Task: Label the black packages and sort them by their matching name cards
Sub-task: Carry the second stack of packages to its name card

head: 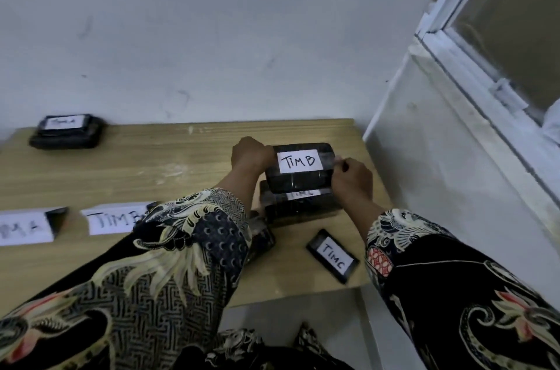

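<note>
Labelling check: top package held at both ends.

The glossy black plastic-wrapped package (298, 168) bearing the white paper "TIM B" label (298, 161) sits atop a second black package (298, 206) near the wooden table (169, 163)'s right edge. I judge it light, fairly stiff, slick-skinned; best taken by its short ends. My left hand (251, 154) grips its left end; my right hand (353, 177) pinches the label's right edge.

The TIM B package (298, 168) lies on another package (300, 206); the TIM C card (332, 255) lies before it, the far package (67, 131) well left.
</note>
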